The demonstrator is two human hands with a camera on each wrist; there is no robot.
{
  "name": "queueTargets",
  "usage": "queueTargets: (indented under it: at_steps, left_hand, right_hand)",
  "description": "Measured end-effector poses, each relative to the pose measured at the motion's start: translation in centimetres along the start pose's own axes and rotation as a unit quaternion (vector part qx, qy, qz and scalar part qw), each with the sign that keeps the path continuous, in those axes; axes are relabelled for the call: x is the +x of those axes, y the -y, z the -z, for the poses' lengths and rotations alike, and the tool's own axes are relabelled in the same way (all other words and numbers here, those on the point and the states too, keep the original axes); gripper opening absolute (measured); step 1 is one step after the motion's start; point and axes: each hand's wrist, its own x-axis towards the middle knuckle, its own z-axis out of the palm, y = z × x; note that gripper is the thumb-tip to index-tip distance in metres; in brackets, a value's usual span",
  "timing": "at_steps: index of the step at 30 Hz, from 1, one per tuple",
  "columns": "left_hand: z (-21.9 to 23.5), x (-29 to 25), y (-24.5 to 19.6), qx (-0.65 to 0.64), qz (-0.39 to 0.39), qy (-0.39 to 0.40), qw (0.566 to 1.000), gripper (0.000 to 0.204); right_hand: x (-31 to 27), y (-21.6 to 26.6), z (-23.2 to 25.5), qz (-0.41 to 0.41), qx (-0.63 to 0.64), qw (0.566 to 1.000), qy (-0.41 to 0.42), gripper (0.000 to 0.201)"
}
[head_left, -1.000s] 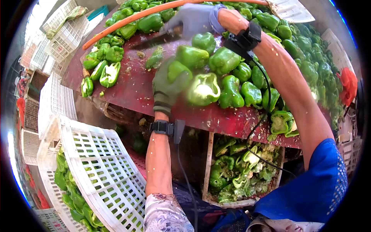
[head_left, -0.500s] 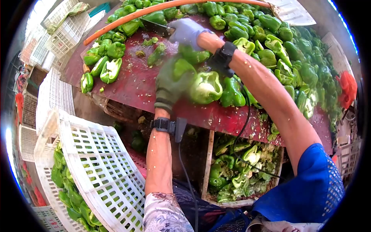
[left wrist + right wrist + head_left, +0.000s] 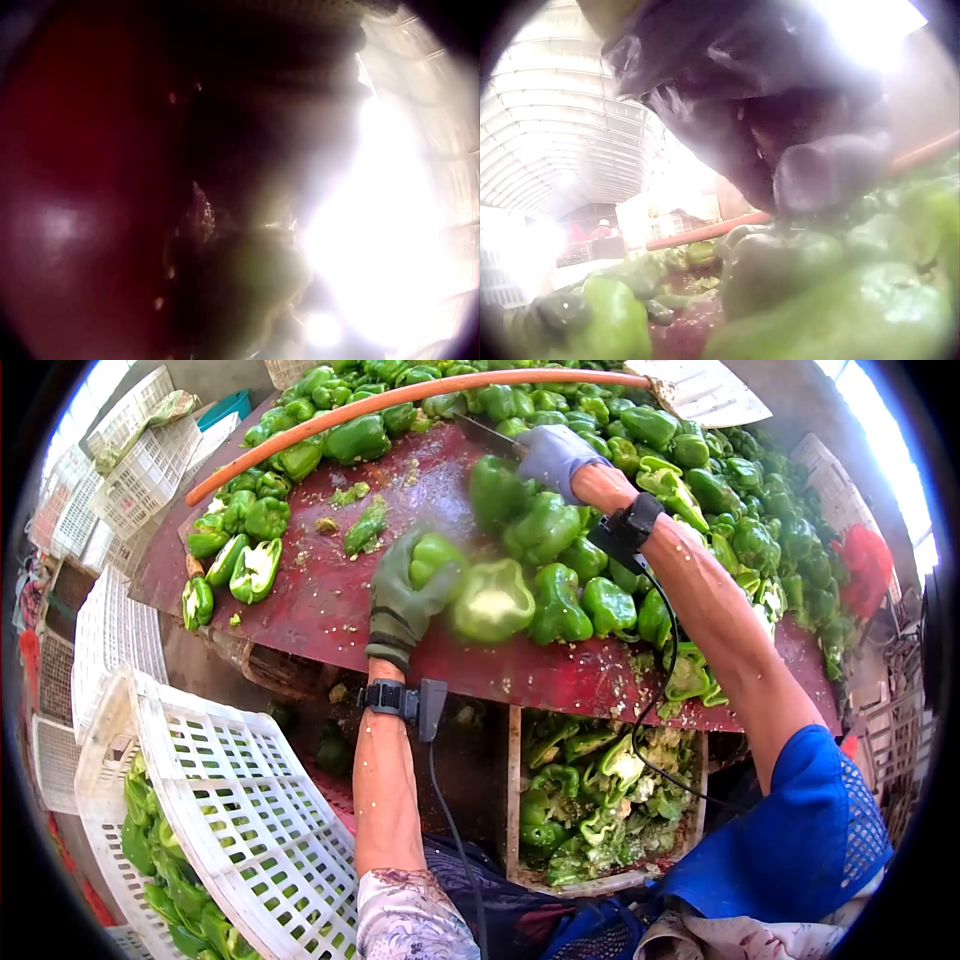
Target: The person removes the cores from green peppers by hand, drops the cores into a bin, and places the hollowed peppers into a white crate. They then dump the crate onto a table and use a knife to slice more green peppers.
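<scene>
My left hand (image 3: 400, 590), in a dark green glove, holds a green bell pepper (image 3: 436, 557) low over the red tabletop (image 3: 330, 600). Just right of it is a cut pepper (image 3: 493, 601), its pale inside facing up. In a purple glove, my right hand (image 3: 562, 458) grips a knife (image 3: 490, 433) whose blade points up and left, above whole green peppers (image 3: 541, 528). The right wrist view shows the curled purple glove (image 3: 780, 127) close over blurred peppers (image 3: 765, 270). Dark and blurred, the left wrist view has a green pepper (image 3: 262, 289) near the red surface.
Peppers (image 3: 710, 490) heap along the back and right. A long orange-brown handle (image 3: 400, 396) with a white shovel blade (image 3: 715, 395) lies across the back. Halved peppers (image 3: 256, 570) lie at left. Below are a white crate (image 3: 255, 800) and a scrap box (image 3: 513, 790).
My right hand, with the knife, came down toward the body, then moved right over the peppers. The left hand keeps its pepper in nearly the same place. The head view has shifted slightly.
</scene>
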Motion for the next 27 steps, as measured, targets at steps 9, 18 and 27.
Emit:
queueTargets:
  at_steps: [9, 18, 27]
  left_hand:
    - [-0.1, -0.1, -0.2, -0.059, 0.002, 0.003, 0.998, 0.055]
    - [0.6, -1.0, 0.4, -0.079, -0.001, -0.091, 0.993, 0.041]
    - [1.7, -2.1, -0.5, -0.215, 0.097, -0.224, 0.946, 0.029]
  right_hand:
    - [-2.4, 8.9, -0.8, -0.122, 0.378, 0.915, -0.067, 0.025]
    - [-7.0, 10.5, -2.9, 0.052, 0.411, 0.902, -0.124, 0.035]
    - [-8.0, 8.7, -3.5, 0.104, 0.254, 0.961, -0.042, 0.024]
